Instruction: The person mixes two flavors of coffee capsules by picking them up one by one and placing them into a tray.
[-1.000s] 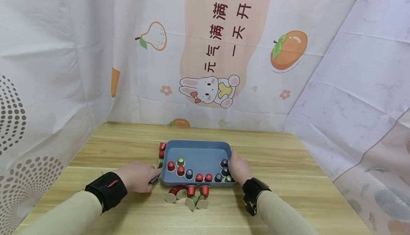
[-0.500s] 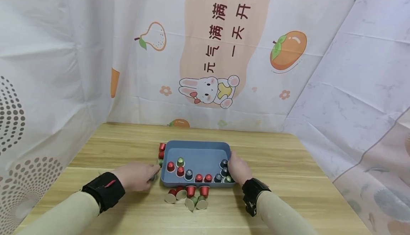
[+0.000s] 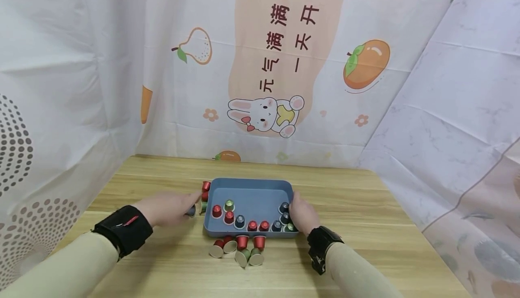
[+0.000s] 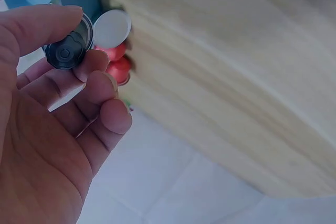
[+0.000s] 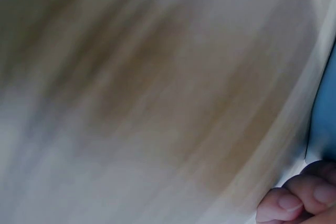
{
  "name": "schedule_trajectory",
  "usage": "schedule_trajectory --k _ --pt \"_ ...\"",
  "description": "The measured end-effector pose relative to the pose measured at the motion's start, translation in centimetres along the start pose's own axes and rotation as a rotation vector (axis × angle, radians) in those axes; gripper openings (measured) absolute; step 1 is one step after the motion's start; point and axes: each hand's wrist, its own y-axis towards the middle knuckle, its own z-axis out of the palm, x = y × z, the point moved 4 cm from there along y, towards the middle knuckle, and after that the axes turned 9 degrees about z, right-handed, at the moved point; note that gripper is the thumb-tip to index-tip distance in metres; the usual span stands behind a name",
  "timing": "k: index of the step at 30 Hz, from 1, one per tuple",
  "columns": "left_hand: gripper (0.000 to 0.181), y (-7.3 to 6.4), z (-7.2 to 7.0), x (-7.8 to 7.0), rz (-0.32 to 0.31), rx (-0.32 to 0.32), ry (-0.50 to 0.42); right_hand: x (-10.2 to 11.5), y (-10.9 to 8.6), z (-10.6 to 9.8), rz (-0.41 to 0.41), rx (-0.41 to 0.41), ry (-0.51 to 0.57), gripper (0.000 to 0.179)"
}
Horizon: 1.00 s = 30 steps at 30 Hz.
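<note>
My left hand (image 3: 166,207) pinches a dark coffee capsule (image 4: 65,51) between thumb and fingers, just left of the blue-grey tray (image 3: 252,194). Close by that capsule, a green capsule (image 3: 204,207) lies against the tray's left side, its pale lid (image 4: 112,28) facing the left wrist camera. Behind it sit two red capsules (image 3: 205,196). At the tray's right side, my right hand (image 3: 304,215) grips the rim, fingers curled in the right wrist view. Inside the tray stand several red capsules (image 3: 217,211), dark capsules (image 3: 239,221) and green ones, lids down.
In front of the tray, several red capsules (image 3: 259,242) and green capsules (image 3: 242,257) lie on their sides on the wooden table (image 3: 345,225). A printed white curtain (image 3: 195,90) hangs behind the table, with more sheets at both sides.
My left hand has lifted slightly and shifted left and back with the dark capsule, which now shows beside the green one. The right hand and tray have stayed in place.
</note>
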Motion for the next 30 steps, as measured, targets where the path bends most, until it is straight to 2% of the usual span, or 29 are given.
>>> schedule_trajectory --k 4,9,15,18,23,30 --pt "0.064 0.3 -1.1 -0.3 0.004 0.016 -0.007 0.0 -0.1 0.0 -0.007 -0.008 0.001 0.012" --pt "0.065 1.2 -2.2 -1.0 0.019 0.006 0.064 -0.1 0.0 0.0 -0.006 -0.009 0.001 0.012" --pt "0.036 2.8 -2.9 -2.1 0.037 0.009 0.134 -0.3 -0.1 0.0 -0.024 -0.025 -0.009 0.012" --pt "0.028 3.8 -2.7 -2.6 0.031 0.031 0.179 -0.3 -0.1 0.1 -0.024 -0.028 -0.014 0.012" --pt "0.035 5.2 -2.0 -3.4 0.043 0.053 0.234 -0.3 0.0 0.0 -0.016 -0.025 -0.016 0.011" --pt "0.025 6.6 -0.8 -4.8 0.127 0.06 0.241 -0.1 0.0 -0.1 -0.012 -0.026 -0.024 0.012"
